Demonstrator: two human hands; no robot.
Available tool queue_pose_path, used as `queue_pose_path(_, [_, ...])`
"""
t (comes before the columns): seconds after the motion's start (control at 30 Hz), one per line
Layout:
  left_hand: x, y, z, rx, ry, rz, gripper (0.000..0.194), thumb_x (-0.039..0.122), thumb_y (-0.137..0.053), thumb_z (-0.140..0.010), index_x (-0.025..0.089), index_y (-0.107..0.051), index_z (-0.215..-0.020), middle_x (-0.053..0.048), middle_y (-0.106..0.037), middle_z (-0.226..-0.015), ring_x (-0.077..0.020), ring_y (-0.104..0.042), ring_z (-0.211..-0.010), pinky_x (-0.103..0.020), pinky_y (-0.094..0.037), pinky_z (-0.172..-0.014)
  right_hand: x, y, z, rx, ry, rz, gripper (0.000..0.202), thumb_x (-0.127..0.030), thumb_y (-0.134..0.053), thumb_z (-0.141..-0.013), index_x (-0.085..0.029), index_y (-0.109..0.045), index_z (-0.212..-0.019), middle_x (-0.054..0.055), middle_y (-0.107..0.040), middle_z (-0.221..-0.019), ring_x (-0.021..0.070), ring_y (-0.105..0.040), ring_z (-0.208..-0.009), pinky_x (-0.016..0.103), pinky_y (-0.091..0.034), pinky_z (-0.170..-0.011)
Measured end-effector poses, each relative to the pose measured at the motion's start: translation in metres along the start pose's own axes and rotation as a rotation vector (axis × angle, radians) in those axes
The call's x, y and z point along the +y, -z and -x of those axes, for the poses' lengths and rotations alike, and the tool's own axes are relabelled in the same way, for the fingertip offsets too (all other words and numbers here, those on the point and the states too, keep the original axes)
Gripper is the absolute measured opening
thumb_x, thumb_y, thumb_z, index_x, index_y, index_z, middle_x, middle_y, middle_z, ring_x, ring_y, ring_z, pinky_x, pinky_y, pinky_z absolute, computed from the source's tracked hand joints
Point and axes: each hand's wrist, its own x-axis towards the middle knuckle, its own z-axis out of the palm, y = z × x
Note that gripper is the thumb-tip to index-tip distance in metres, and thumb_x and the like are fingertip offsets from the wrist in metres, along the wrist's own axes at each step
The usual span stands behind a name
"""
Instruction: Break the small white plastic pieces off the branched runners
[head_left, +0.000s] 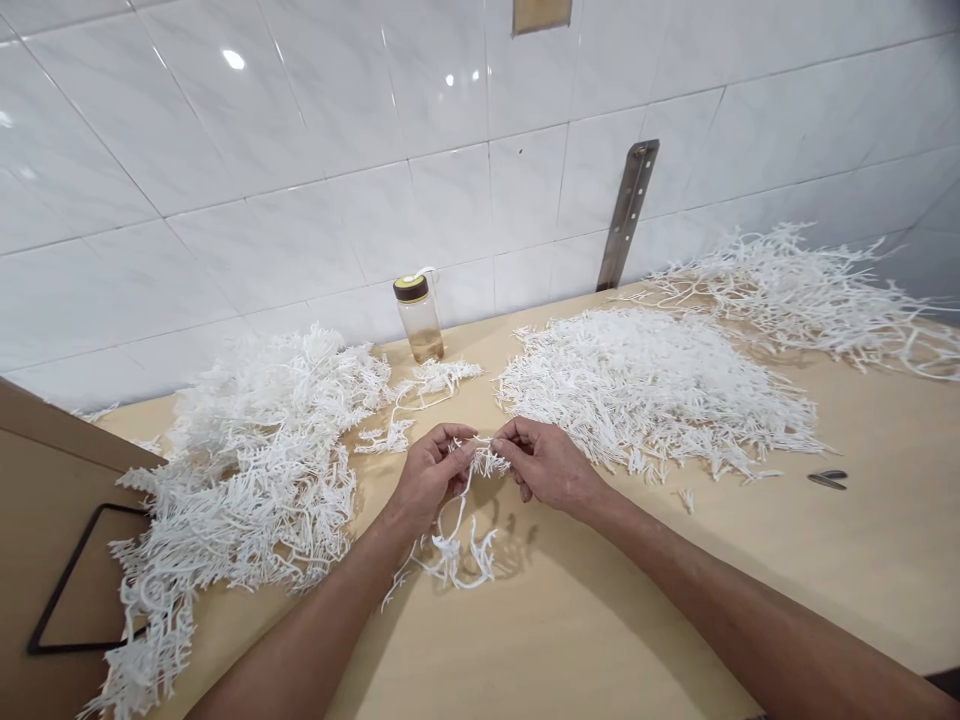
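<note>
Near the middle of the table, my left hand [439, 474] pinches a white branched plastic strand [448, 548], whose lower end hangs and curls over the tabletop. Close to its right, my right hand [545, 462] is closed at the fingertips on a small frilly piece of the same white material, which spans the gap between both hands. Whether that piece is joined to the strand I cannot tell. Left of my hands lies a tall heap of white branched pieces [255, 470]. A flatter pile of short white sprigs [652, 385] spreads beyond my right hand.
A clear bottle with a dark lid [422, 318] stands by the tiled wall. Long white strands [817, 295] lie at the back right. Small thread snips [828, 479] rest on the right. A perforated metal bar [628, 215] leans on the wall; a cardboard box [60, 540] stands left.
</note>
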Motion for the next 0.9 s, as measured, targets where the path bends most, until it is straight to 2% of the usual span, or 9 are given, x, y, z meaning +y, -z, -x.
queue_pose_path(0.2, [0.006, 0.008, 0.0, -0.167, 0.044, 0.009, 0.043, 0.035, -0.085, -0.063, 0.015, -0.065, -0.094, 0.0, -0.061, -0.065, -0.0088, -0.053, -0.052, -0.022, -0.04, -0.051, 0.01, 0.014, -0.006, -0.075, -0.041, -0.077, 0.023, -0.041, -0.06, -0.087, -0.018, -0.062, -0.085, -0.006, -0.056, -0.054, 0.0076, -0.051, -0.038, 0.019, -0.042, -0.039])
queue_pose_path(0.3, [0.008, 0.009, 0.001, -0.246, 0.023, 0.001, 0.035, 0.038, -0.082, -0.069, 0.013, -0.066, -0.089, -0.006, -0.065, -0.076, -0.013, -0.06, -0.064, -0.026, -0.046, -0.061, 0.012, 0.018, -0.008, -0.069, -0.059, -0.127, 0.026, -0.044, -0.063, -0.086, -0.018, -0.063, -0.087, -0.006, -0.056, -0.055, 0.0076, -0.052, -0.04, 0.02, -0.045, -0.042])
queue_pose_path(0.43, [0.005, 0.008, 0.0, -0.199, -0.006, -0.034, 0.038, 0.049, -0.069, -0.081, 0.011, -0.065, -0.077, -0.007, -0.065, -0.075, -0.013, -0.059, -0.065, -0.027, -0.048, -0.065, 0.011, 0.017, -0.007, -0.084, -0.061, -0.162, 0.028, -0.046, -0.065, -0.084, -0.018, -0.063, -0.086, -0.006, -0.054, -0.055, 0.0075, -0.051, -0.041, 0.02, -0.045, -0.041])
queue_pose_path(0.5, [0.002, 0.006, 0.0, -0.165, -0.01, -0.051, 0.036, 0.047, -0.073, -0.078, 0.012, -0.063, -0.077, -0.005, -0.064, -0.072, -0.0129, -0.06, -0.064, -0.027, -0.049, -0.065, 0.01, 0.015, -0.007, -0.101, -0.055, -0.18, 0.029, -0.047, -0.066, -0.083, -0.018, -0.063, -0.085, -0.005, -0.056, -0.058, 0.0079, -0.052, -0.044, 0.02, -0.045, -0.041])
queue_pose_path(0.63, [0.001, 0.003, 0.0, -0.143, 0.008, -0.052, 0.042, 0.04, -0.083, -0.067, 0.015, -0.061, -0.093, -0.004, -0.067, -0.072, -0.0158, -0.063, -0.067, -0.029, -0.051, -0.067, 0.009, 0.014, -0.006, -0.117, -0.039, -0.197, 0.03, -0.047, -0.067, -0.082, -0.017, -0.064, -0.086, -0.005, -0.056, -0.058, 0.0081, -0.052, -0.044, 0.02, -0.046, -0.042])
queue_pose_path(0.77, [0.005, 0.001, 0.002, -0.188, 0.013, -0.122, 0.038, 0.041, -0.081, -0.069, 0.012, -0.066, -0.09, -0.006, -0.067, -0.077, -0.0144, -0.062, -0.07, -0.027, -0.048, -0.069, 0.003, 0.016, -0.005, -0.122, -0.014, -0.164, 0.029, -0.046, -0.066, -0.083, -0.017, -0.066, -0.085, -0.005, -0.055, -0.056, 0.0082, -0.052, -0.042, 0.02, -0.046, -0.043])
queue_pose_path(0.9, [0.009, 0.002, 0.004, -0.244, 0.014, -0.188, 0.036, 0.047, -0.074, -0.075, 0.012, -0.069, -0.08, -0.006, -0.066, -0.073, -0.0148, -0.06, -0.066, -0.026, -0.047, -0.063, 0.0, 0.019, -0.004, -0.11, -0.008, -0.095, 0.028, -0.045, -0.065, -0.083, -0.017, -0.068, -0.084, -0.004, -0.058, -0.057, 0.0077, -0.052, -0.041, 0.02, -0.043, -0.043])
